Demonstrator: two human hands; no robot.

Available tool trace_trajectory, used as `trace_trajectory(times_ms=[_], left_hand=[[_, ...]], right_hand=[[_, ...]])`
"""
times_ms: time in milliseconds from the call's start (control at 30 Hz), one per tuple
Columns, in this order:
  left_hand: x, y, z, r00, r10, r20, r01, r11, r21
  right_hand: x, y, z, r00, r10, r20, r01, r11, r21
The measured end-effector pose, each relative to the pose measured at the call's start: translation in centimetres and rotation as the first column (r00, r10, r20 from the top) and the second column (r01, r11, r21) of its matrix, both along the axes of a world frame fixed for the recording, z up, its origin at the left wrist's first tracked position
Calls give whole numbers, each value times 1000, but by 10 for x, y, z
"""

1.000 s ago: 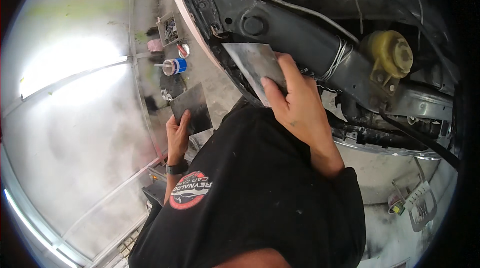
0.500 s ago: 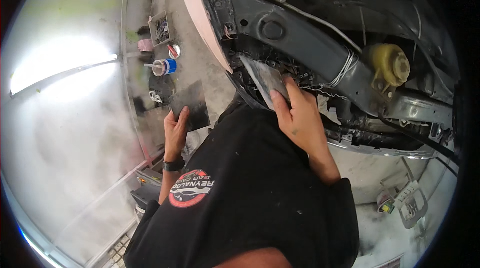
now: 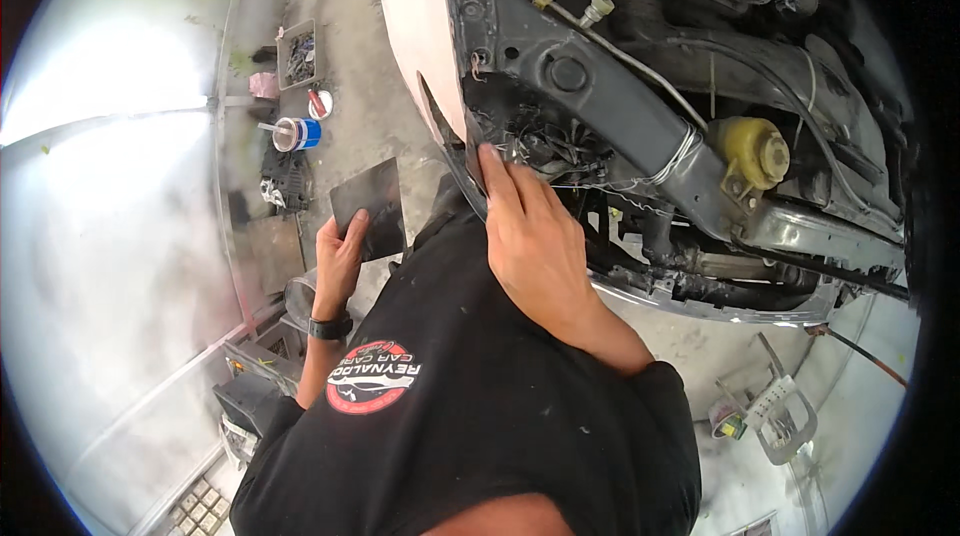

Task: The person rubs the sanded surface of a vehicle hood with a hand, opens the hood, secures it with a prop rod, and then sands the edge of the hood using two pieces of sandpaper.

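Note:
My left hand (image 3: 338, 261) pinches a dark, flat rectangular sheet (image 3: 370, 206) by its lower edge, thumb on top, at the left of my body. On the right, my right hand (image 3: 535, 246) lies with fingers together along the lower end of the pale pink car body panel (image 3: 425, 21). Under its fingertips a narrow dark strip of a flat grey sheet (image 3: 474, 168) shows, nearly edge-on against the panel; the fingers hide most of it. Just beside the hand is the open front of the car, with a dark metal beam (image 3: 610, 111) and loose wiring (image 3: 545, 141).
A yellowish reservoir (image 3: 760, 154) and a thin pipe (image 3: 650, 66) sit in the engine bay. On the floor at left stand a blue can (image 3: 297, 134), a small red-and-white lid (image 3: 320, 104) and a crate of small parts (image 3: 299, 54). A grey chair (image 3: 785, 421) is at lower right.
My right hand has moved left from over the wiring onto the pink panel's end, its grey sheet turning nearly edge-on. My left hand still holds its dark sheet. The view has shifted slightly.

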State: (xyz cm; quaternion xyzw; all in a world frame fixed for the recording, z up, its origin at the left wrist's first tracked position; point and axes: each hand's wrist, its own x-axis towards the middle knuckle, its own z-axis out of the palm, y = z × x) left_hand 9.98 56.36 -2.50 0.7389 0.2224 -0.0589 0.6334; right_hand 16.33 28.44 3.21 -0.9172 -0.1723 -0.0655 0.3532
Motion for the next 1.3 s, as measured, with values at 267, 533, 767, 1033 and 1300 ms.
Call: trace_trajectory(times_ms=[267,533,767,1033,1300], left_hand=[[-6,15,-7,1000,16,-2,-16,999,-29],[-1,14,-4,999,30,-43,-30,999,-18],[2,14,-4,999,12,-38,-15,998,-65],[10,10,-8,999,4,-46,-7,998,-64],[20,7,-2,990,-78,-121,90,991,102]], right_hand=[[10,4,1,991,-84,103,66,983,169],[28,15,-3,998,-59,-4,57,939,340],[35,13,10,995,-102,17,100,989,108],[47,22,25,996,-49,-72,56,994,97],[59,26,23,996,-70,55,66,995,71]])
